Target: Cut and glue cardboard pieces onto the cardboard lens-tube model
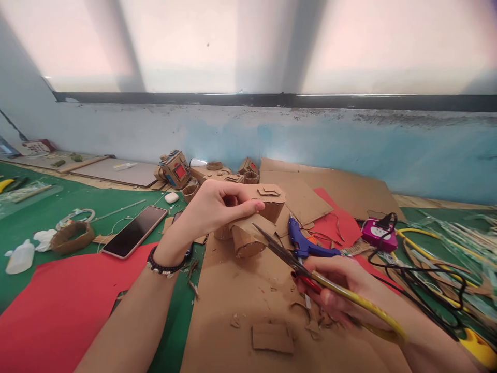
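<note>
My left hand (221, 207) is closed on a cardboard model (250, 243), its thumb and fingers pinching the upper part. The model has a rounded flat top with small glued-on pieces and a tube-like part below; my fingers hide some of it. In my right hand (341, 295) is a pair of scissors (281, 252) with long dark blades and yellow handles. Their tips point up and left, close to the model's tube part; whether they touch, I cannot tell. Behind my right hand lies a blue glue gun (306, 241).
A large cardboard sheet (217, 321) with scraps and a small cardboard rectangle (272, 338) covers the middle. Left are a phone (135, 231), red paper (70, 305) and a cardboard ring (72, 237). Black cable runs from a purple power socket (378, 233). Cardboard models (174, 168) stand behind.
</note>
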The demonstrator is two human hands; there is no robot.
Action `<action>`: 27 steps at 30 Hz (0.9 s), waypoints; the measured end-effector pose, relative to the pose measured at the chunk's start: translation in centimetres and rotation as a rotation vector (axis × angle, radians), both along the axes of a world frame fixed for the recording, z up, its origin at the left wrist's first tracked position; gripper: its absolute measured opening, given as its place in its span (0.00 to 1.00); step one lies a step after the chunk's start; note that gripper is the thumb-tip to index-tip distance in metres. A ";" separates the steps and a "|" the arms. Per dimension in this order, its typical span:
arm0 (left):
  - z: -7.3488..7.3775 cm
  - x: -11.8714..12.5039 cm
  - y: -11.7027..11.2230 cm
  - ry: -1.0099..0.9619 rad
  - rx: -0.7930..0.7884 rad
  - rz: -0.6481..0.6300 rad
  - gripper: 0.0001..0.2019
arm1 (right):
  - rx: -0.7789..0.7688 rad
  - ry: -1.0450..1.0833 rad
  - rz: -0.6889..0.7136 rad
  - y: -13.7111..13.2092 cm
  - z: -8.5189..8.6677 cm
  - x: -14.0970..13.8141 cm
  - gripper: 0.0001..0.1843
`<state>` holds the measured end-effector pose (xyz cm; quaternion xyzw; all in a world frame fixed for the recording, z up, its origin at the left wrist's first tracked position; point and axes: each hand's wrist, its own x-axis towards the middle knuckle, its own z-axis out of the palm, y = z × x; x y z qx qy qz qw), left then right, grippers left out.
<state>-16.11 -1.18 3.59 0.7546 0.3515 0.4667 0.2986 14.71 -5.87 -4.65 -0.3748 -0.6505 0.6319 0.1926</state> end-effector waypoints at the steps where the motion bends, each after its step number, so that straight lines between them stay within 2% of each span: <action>1: 0.0 0.0 0.0 0.000 0.007 0.004 0.17 | 0.003 -0.006 -0.007 0.0 0.1 -0.1 0.45; 7: 0.0 0.0 0.0 0.006 0.037 0.030 0.16 | -0.030 -0.044 -0.060 0.1 0.3 -0.5 0.45; 14: 0.0 0.2 -0.1 -0.021 0.039 0.006 0.16 | 0.032 -0.052 -0.013 0.2 0.3 0.0 0.44; 27: -0.2 0.1 0.0 -0.022 0.031 0.006 0.16 | 0.055 -0.054 -0.013 0.2 -0.1 0.3 0.43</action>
